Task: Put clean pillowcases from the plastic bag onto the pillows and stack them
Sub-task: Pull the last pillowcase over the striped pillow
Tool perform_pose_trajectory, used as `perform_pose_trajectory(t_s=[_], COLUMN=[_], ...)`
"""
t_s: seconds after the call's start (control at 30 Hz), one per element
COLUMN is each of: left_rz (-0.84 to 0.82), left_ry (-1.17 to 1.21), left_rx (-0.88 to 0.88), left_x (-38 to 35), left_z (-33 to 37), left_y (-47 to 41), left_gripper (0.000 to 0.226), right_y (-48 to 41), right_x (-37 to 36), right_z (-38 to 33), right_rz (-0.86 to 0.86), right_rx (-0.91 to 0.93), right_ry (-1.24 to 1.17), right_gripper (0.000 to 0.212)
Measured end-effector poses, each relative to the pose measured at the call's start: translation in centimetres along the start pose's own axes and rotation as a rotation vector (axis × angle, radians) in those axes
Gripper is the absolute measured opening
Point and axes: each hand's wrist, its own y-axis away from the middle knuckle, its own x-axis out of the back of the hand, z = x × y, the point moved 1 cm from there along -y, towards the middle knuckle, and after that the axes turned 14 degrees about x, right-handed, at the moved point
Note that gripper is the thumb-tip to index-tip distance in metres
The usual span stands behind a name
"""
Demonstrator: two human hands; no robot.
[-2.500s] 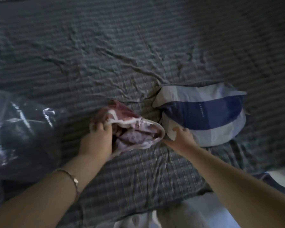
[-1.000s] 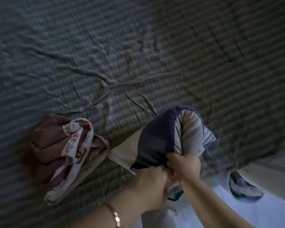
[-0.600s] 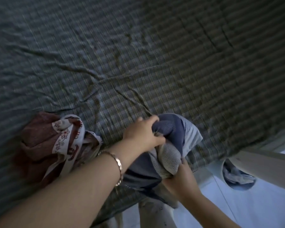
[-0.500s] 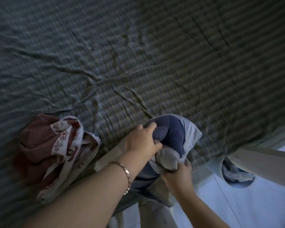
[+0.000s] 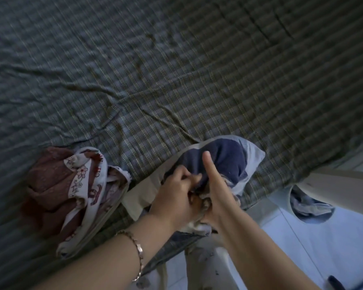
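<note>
Pillowcase (image 5: 224, 158) gripped between left hand (image 5: 176, 193) and right hand (image 5: 217, 191).

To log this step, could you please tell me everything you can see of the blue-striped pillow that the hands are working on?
The blue-striped pillow is soft cloth: a broad navy band between pale blue and cream panels. It lies crumpled on the checked sheet at the bed's near edge, its near end bunched. The left hand grips that bunch; the right hand holds it alongside, thumb raised against the navy band. A cream corner points towards the floral pillow.
</note>
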Motion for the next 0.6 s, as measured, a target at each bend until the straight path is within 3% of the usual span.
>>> perform_pose_trajectory(t_s=[0.03, 0.1, 0.17, 0.3, 0.43, 0.5, 0.6], left_rz=[-0.066, -0.203, -0.306, -0.387, -0.169, 0.058, 0.210], left_ry=[0.032, 0.086, 0.130, 0.172, 0.255, 0.094, -0.292], left_rx=[-0.019, 0.019, 0.088, 0.188, 0.250, 0.288, 0.417], left_x=[0.0, -0.3, -0.5, 1.6, 4.6, 6.3, 7.7], left_z=[-0.4, -1.3, -2.2, -2.1, -2.9, -6.3, -12.3], left_y=[0.5, 1.4, 1.6, 0.2, 0.0, 1.4, 4.0], left_gripper=[0.041, 0.042, 0.039, 0.029, 0.028, 0.020, 0.023], right_y=[-0.9, -3.3, -5.5, -3.3, -1.2, 0.9, 5.5], right_x=[-0.2, 1.4, 2.2, 1.0, 1.5, 0.8, -0.8], right_z=[0.3, 1.4, 2.5, 1.4, 0.8, 0.6, -0.6], right_rz=[0.079, 0.171, 0.245, 0.368, 0.362, 0.295, 0.180], right_rx=[-0.022, 0.025, 0.073, 0.129, 0.211, 0.269, 0.410], right_ry=[0.093, 0.290, 0.337, 0.385, 0.519, 0.560, 0.632], right_gripper=[0.140, 0.128, 0.124, 0.066, 0.062, 0.069, 0.041])
